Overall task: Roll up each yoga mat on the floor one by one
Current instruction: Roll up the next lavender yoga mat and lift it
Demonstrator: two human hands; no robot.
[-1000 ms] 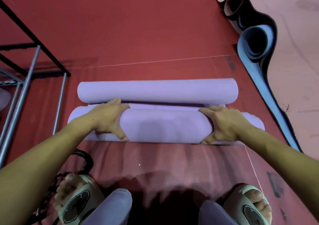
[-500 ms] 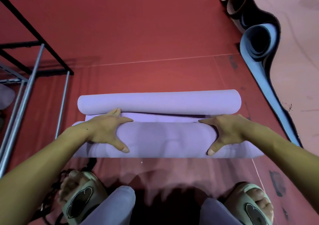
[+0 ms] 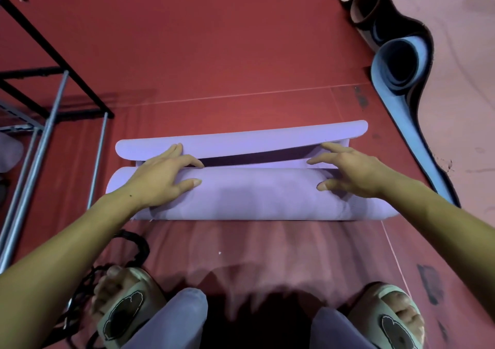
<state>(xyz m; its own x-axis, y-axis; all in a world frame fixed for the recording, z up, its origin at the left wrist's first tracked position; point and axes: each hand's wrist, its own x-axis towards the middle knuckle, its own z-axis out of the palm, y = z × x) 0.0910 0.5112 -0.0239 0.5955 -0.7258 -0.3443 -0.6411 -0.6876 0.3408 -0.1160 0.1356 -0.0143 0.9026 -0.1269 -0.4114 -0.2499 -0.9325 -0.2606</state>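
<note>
Since the earlier frame both hands slide forward over the roll. Left hand (image 3: 160, 177) and right hand (image 3: 348, 172) lie spread, flat on the purple mat (image 3: 254, 196) on the red floor (image 3: 214, 54). Its curled far end (image 3: 241, 139) remains unrolled. Beyond, a blue mat (image 3: 401, 62) looks only loosely rolled.

Exercise studio: red floor (image 3: 214, 40), rolled mats (image 3: 396, 62), metal rack (image 3: 51, 113).
</note>
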